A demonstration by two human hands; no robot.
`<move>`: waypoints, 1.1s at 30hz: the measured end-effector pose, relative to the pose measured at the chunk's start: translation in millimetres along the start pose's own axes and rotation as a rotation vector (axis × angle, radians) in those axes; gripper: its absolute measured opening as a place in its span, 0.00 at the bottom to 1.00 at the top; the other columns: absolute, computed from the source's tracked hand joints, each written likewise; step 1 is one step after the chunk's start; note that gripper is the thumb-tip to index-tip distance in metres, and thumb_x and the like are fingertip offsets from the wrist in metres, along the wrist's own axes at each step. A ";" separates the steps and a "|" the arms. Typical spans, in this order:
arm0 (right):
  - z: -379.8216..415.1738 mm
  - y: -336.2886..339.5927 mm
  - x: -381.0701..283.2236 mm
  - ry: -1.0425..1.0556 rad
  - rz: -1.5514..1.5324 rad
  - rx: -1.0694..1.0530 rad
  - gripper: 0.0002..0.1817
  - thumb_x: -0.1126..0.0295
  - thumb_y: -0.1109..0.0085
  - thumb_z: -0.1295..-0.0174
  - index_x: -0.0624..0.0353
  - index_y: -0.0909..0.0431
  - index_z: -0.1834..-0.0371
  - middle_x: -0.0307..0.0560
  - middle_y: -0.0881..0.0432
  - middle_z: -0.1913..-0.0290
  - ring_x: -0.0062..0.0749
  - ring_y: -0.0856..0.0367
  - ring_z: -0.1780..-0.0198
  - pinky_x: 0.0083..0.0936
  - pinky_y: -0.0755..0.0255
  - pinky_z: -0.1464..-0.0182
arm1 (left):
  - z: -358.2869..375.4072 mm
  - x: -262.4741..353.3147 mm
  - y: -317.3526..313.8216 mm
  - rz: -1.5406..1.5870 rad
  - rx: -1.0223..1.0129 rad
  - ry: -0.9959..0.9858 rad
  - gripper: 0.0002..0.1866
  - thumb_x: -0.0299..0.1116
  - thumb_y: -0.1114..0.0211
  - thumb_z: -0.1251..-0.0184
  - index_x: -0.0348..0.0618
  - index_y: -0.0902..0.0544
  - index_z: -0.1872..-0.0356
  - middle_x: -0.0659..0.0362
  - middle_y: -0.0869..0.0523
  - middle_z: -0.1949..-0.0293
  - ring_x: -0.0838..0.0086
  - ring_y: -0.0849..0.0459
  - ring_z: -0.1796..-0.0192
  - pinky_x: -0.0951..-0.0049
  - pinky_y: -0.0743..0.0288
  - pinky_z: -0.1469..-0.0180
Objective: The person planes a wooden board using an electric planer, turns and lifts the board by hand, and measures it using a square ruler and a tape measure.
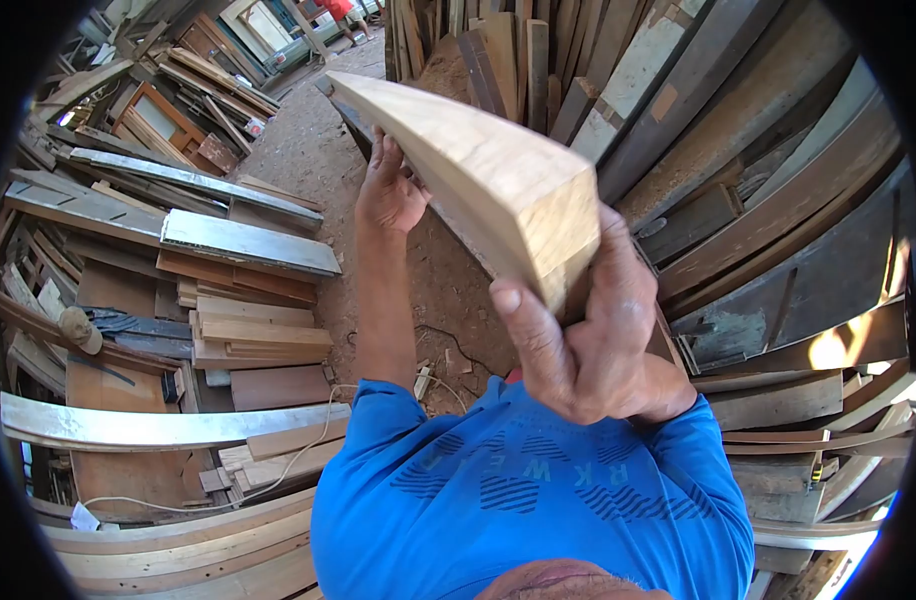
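A long, pale wooden beam (468,135) with a squared end slants up from near my chest toward the far left. My right hand (603,335) grips its near end from below, thumb on one side and fingers on the other. Farther along, my left hand (390,188) supports the beam from underneath, its fingers curled up against the lower edge. Part of the left hand's hold is hidden by the wood.
Stacked boards (258,330) fill the left side, with a white-faced plank (248,242) on top. Upright planks (578,60) lean at the back right. A thin cable (448,340) lies on the dirt floor (308,150). Another person (346,15) stands far off.
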State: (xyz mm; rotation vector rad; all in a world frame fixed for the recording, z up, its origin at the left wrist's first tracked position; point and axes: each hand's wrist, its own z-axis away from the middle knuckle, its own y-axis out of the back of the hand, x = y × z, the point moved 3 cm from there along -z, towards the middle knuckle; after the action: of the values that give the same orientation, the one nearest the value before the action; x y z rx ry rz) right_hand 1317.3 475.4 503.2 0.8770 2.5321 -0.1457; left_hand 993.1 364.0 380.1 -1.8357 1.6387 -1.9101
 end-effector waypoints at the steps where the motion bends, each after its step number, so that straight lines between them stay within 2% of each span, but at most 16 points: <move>1: 2.2 -1.1 -2.3 0.012 0.026 -0.009 0.38 0.73 0.30 0.40 0.83 0.38 0.32 0.70 0.16 0.55 0.55 0.10 0.57 0.36 0.18 0.55 | 9.5 2.4 -15.0 -0.020 0.015 -0.045 0.32 0.43 0.33 0.26 0.72 0.36 0.25 0.70 0.22 0.34 0.70 0.22 0.35 0.56 0.18 0.39; 3: 6.7 -3.3 -7.2 0.038 0.078 -0.025 0.39 0.73 0.29 0.40 0.85 0.40 0.32 0.73 0.17 0.51 0.57 0.11 0.52 0.37 0.18 0.51 | 16.7 4.7 -27.5 0.035 0.025 -0.057 0.29 0.40 0.33 0.26 0.69 0.32 0.27 0.69 0.20 0.36 0.68 0.20 0.34 0.53 0.17 0.37; 6: 8.0 -8.0 -5.6 -0.010 0.020 -0.066 0.39 0.72 0.31 0.37 0.89 0.42 0.33 0.73 0.16 0.50 0.52 0.12 0.49 0.33 0.21 0.48 | 20.6 10.3 -24.3 0.107 -0.077 -0.034 0.28 0.36 0.34 0.25 0.65 0.31 0.27 0.66 0.19 0.36 0.67 0.19 0.34 0.50 0.19 0.35; 8: 8.0 -9.8 -6.7 -0.025 0.009 -0.072 0.40 0.71 0.31 0.37 0.90 0.42 0.33 0.73 0.16 0.50 0.50 0.12 0.49 0.31 0.21 0.47 | 22.4 11.1 -23.3 0.134 -0.063 -0.053 0.27 0.37 0.35 0.25 0.65 0.31 0.28 0.65 0.19 0.35 0.67 0.19 0.34 0.50 0.20 0.34; 11: 11.0 -11.3 -8.3 -0.051 -0.004 -0.070 0.40 0.71 0.31 0.37 0.90 0.42 0.33 0.72 0.16 0.50 0.49 0.12 0.49 0.31 0.21 0.47 | 25.2 12.2 -29.6 0.155 -0.155 -0.072 0.27 0.38 0.36 0.24 0.62 0.32 0.28 0.63 0.19 0.35 0.65 0.18 0.35 0.50 0.21 0.33; 13: 12.7 -11.5 -7.1 -0.049 -0.015 -0.066 0.40 0.72 0.31 0.37 0.90 0.42 0.32 0.72 0.16 0.50 0.49 0.12 0.49 0.32 0.21 0.47 | 27.0 17.9 -47.9 0.292 0.071 0.014 0.26 0.40 0.36 0.24 0.58 0.31 0.28 0.61 0.18 0.36 0.64 0.18 0.35 0.50 0.22 0.33; 14: 12.5 -11.4 -5.8 -0.035 -0.017 -0.064 0.40 0.72 0.31 0.37 0.90 0.42 0.32 0.71 0.16 0.50 0.49 0.12 0.49 0.32 0.21 0.46 | 29.0 26.5 -75.4 0.422 0.346 0.105 0.25 0.41 0.36 0.24 0.54 0.29 0.29 0.60 0.17 0.37 0.64 0.18 0.35 0.50 0.22 0.33; 16: 12.5 -10.6 -5.2 -0.042 -0.048 -0.069 0.40 0.73 0.31 0.38 0.89 0.43 0.32 0.72 0.17 0.48 0.49 0.13 0.47 0.32 0.22 0.45 | 23.1 14.8 -70.9 0.495 0.435 0.104 0.24 0.43 0.37 0.24 0.48 0.26 0.32 0.57 0.16 0.38 0.63 0.18 0.35 0.50 0.22 0.33; 18: 12.6 -9.2 -7.0 -0.078 -0.101 -0.102 0.39 0.74 0.33 0.38 0.89 0.43 0.31 0.72 0.19 0.45 0.49 0.16 0.43 0.33 0.24 0.41 | 3.9 -18.1 -15.1 0.375 0.068 -0.087 0.23 0.45 0.38 0.23 0.41 0.22 0.37 0.54 0.14 0.41 0.61 0.16 0.37 0.51 0.22 0.34; 20: 11.7 -3.1 -7.6 -0.099 -0.135 -0.159 0.39 0.75 0.35 0.39 0.87 0.43 0.30 0.71 0.23 0.41 0.48 0.19 0.39 0.34 0.27 0.37 | 7.2 -29.9 -28.3 0.540 -0.077 -0.218 0.21 0.45 0.39 0.22 0.39 0.20 0.40 0.52 0.13 0.43 0.59 0.15 0.38 0.51 0.21 0.34; 22: 12.6 2.8 -2.9 -0.208 -0.249 -0.246 0.40 0.74 0.36 0.41 0.82 0.43 0.28 0.67 0.26 0.37 0.45 0.24 0.35 0.35 0.32 0.33 | 0.7 -36.2 -13.7 0.603 -0.104 -0.212 0.20 0.43 0.41 0.21 0.38 0.20 0.40 0.50 0.12 0.44 0.58 0.14 0.40 0.51 0.20 0.34; 24: 12.8 7.2 -3.1 -0.286 -0.319 -0.279 0.41 0.74 0.37 0.42 0.78 0.43 0.27 0.64 0.28 0.34 0.43 0.27 0.32 0.35 0.35 0.30 | -1.5 -34.1 1.7 0.583 0.066 -0.065 0.20 0.41 0.43 0.20 0.36 0.21 0.39 0.48 0.13 0.44 0.57 0.13 0.42 0.51 0.18 0.36; 25: 13.2 9.2 -5.7 -0.308 -0.332 -0.272 0.42 0.73 0.37 0.42 0.77 0.44 0.26 0.63 0.27 0.34 0.42 0.27 0.32 0.35 0.36 0.30 | 3.3 -24.2 -18.5 0.582 0.170 0.013 0.20 0.40 0.44 0.19 0.36 0.23 0.38 0.48 0.13 0.43 0.57 0.13 0.43 0.52 0.17 0.37; 28: 20.7 11.7 -16.9 -0.509 -0.519 -0.171 0.53 0.60 0.28 0.42 0.76 0.51 0.23 0.63 0.30 0.31 0.44 0.30 0.29 0.39 0.36 0.28 | 29.6 -4.3 -31.6 0.233 0.193 0.119 0.21 0.39 0.47 0.18 0.33 0.26 0.36 0.44 0.14 0.43 0.55 0.12 0.45 0.51 0.16 0.38; 31: 21.6 8.9 -37.0 -0.681 -0.631 -0.056 0.65 0.48 0.21 0.47 0.75 0.58 0.21 0.64 0.33 0.28 0.47 0.32 0.27 0.43 0.36 0.27 | 37.6 13.9 -25.1 0.118 0.200 0.207 0.23 0.38 0.48 0.18 0.30 0.30 0.33 0.40 0.15 0.43 0.53 0.12 0.45 0.49 0.16 0.39; 33: 22.9 6.2 -34.5 -0.597 -0.608 -0.093 0.67 0.48 0.20 0.47 0.76 0.59 0.20 0.65 0.34 0.28 0.48 0.33 0.26 0.43 0.37 0.27 | 40.5 18.7 -16.5 0.130 0.186 0.224 0.24 0.39 0.47 0.18 0.28 0.31 0.33 0.39 0.16 0.43 0.52 0.12 0.45 0.47 0.16 0.39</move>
State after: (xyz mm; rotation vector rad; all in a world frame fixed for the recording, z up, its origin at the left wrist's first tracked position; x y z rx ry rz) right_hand 1353.9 455.4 498.6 -0.0167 2.1217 -0.4055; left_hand 1027.2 334.0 394.2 -1.4574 1.5310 -2.1913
